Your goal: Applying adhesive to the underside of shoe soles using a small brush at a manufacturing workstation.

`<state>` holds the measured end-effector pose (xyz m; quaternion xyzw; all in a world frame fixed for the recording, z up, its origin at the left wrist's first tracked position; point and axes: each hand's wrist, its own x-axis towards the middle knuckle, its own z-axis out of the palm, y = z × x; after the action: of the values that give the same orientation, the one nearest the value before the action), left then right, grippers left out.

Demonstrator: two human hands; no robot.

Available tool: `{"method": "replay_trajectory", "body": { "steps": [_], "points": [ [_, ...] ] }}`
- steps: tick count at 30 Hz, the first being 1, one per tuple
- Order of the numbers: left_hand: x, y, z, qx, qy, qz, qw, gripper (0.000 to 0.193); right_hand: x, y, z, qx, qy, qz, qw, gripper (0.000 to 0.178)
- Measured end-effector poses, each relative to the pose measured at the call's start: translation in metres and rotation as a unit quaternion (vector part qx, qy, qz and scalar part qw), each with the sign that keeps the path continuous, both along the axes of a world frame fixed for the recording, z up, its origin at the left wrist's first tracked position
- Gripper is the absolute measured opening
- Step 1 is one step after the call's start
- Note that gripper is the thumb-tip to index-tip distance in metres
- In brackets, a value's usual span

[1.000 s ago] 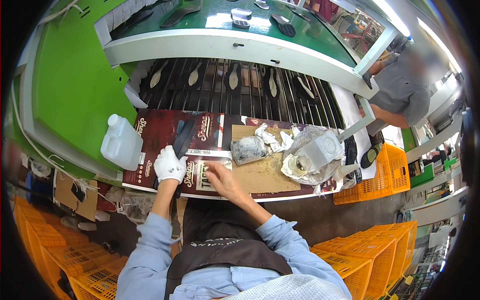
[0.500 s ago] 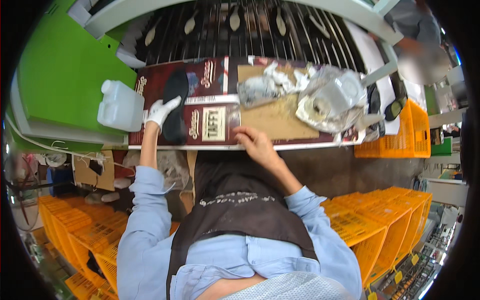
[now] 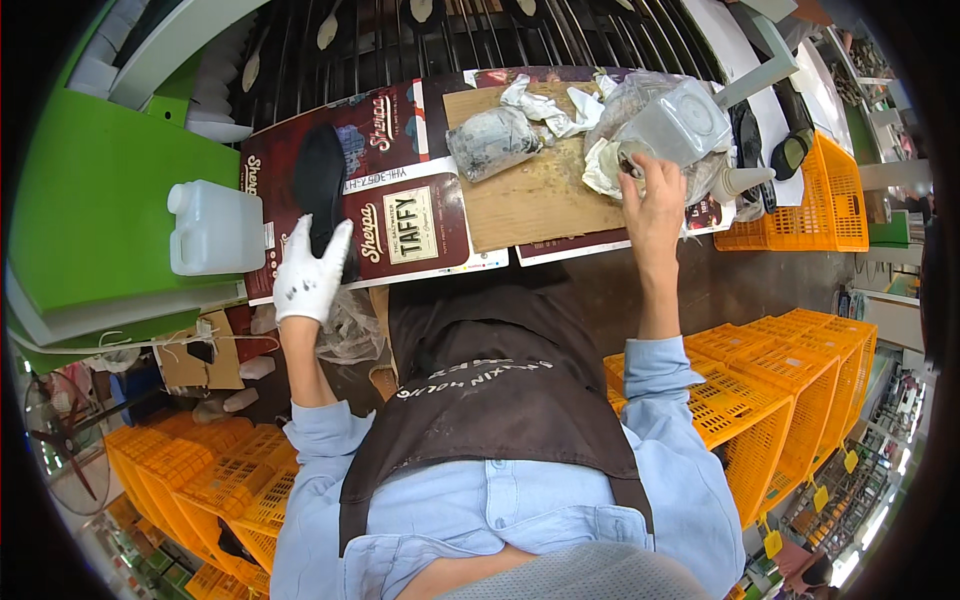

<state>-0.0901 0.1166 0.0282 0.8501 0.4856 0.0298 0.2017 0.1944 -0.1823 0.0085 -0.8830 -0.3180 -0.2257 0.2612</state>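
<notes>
While the gloved left hand (image 3: 312, 272) grasps the near part of a black sole (image 3: 318, 165) lying at the left of the cardboard-covered table (image 3: 280, 165), the bare right hand (image 3: 655, 200) reaches far right, fingertips drawn together beside a pale cloth (image 3: 602, 165) and a clear container (image 3: 685, 122); whether that grip pinches anything, I cannot tell. Far off on the rollers, dark soles (image 3: 327, 32) carry pale patches. No such patch shows on the black sole's visible surface, so it looks less far along than those.
</notes>
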Motion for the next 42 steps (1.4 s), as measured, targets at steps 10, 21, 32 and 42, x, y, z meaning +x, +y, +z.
{"method": "replay_trajectory", "body": {
  "steps": [10,21,32,42],
  "points": [
    [0.007,-0.011,0.004,0.073,0.057,0.015,0.996,0.065,0.025,0.005,-0.001,-0.105,0.05,-0.03,0.993,0.023],
    [-0.016,0.028,0.012,-0.012,-0.191,0.047,0.98,0.067,0.043,-0.016,-0.007,0.034,0.126,0.007,0.991,0.023],
    [0.016,0.011,0.008,-0.375,-0.578,0.155,0.708,0.032,0.037,-0.022,-0.024,0.173,0.235,0.002,0.956,0.023],
    [0.083,-0.076,-0.004,-0.596,-0.479,0.015,0.644,0.033,0.04,-0.011,-0.039,0.429,0.462,0.053,0.774,0.026]
  ]
}}
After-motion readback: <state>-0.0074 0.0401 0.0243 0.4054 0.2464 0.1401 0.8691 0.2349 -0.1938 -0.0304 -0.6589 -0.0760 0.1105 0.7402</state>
